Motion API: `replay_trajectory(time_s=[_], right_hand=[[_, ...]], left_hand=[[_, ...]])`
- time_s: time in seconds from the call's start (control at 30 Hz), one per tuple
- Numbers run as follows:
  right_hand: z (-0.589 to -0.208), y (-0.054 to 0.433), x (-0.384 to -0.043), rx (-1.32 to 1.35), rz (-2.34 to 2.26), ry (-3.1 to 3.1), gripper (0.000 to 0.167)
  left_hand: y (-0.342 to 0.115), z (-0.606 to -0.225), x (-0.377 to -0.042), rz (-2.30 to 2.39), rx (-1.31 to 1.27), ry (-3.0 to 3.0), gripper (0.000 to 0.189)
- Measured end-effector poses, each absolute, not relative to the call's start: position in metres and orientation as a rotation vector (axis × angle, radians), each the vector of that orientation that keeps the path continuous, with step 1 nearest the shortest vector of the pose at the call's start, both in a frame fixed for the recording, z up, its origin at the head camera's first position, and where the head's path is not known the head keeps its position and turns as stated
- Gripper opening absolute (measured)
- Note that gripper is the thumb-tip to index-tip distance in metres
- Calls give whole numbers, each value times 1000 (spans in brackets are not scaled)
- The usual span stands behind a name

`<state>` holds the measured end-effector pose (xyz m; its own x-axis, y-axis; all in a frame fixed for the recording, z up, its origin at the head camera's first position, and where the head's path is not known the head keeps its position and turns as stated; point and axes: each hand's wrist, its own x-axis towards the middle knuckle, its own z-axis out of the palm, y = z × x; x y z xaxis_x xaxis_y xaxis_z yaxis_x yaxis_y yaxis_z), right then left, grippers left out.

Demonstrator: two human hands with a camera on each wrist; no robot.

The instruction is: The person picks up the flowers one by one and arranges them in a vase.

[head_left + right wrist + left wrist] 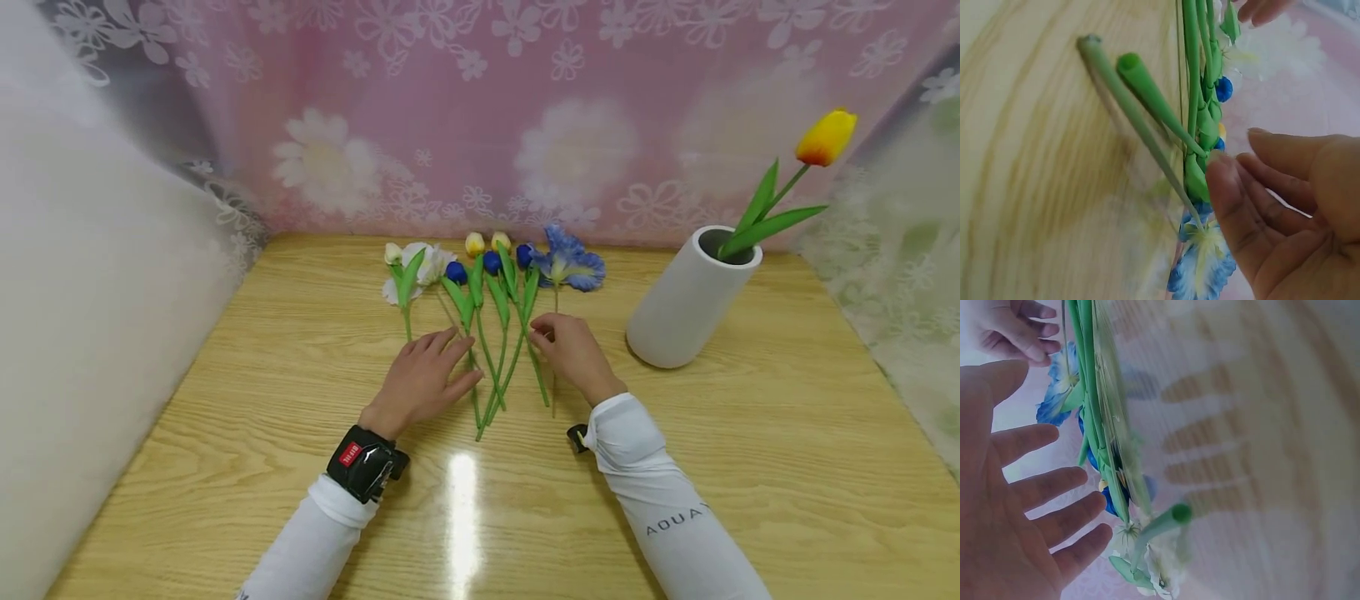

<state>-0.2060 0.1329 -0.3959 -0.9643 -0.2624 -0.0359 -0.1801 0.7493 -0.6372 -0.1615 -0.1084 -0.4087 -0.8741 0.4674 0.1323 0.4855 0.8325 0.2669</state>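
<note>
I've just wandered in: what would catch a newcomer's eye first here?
Most likely the yellow-and-red tulip, bright in the white vase on the right of the table. Next, perhaps, the large blue flower, at the right end of the row of flowers lying in the middle. Behind hangs a pink curtain printed with white blossoms.
</note>
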Motion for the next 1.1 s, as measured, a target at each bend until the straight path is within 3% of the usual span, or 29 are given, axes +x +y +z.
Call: replay_trajectory(time_s=[0.23,0.33,0.47,0.53,0.6,0.8,0.97,1.1], right_hand=[[-404,129,-210,-331,-934,2781,34],[-406,127,-212,-374,-911,2800,15],[-406,123,-216,-362,-916,2823,44],[-405,121,-216,-318,-911,2823,46],[-403,120,-217,-269,-904,2810,46],[-399,120,-218,-217,-831,2803,24],[-398,120,-217,-220,-868,2795,46],[-399,120,-213,-255,-920,2819,38]], left_hand=[[-108,-407,-160,-384,-751,-2989,55],[-109,-407,-160,-379,-758,-2984,54],[-111,-405,-160,-384,-747,-2986,54],[-112,-404,-160,-389,-741,-2989,54],[-112,-404,-160,-404,-738,-2992,53],[-113,-402,-159,-414,-737,-2995,53],[-114,-399,-160,-406,-729,-2985,53],[-116,-396,-161,-404,-720,-2978,53]])
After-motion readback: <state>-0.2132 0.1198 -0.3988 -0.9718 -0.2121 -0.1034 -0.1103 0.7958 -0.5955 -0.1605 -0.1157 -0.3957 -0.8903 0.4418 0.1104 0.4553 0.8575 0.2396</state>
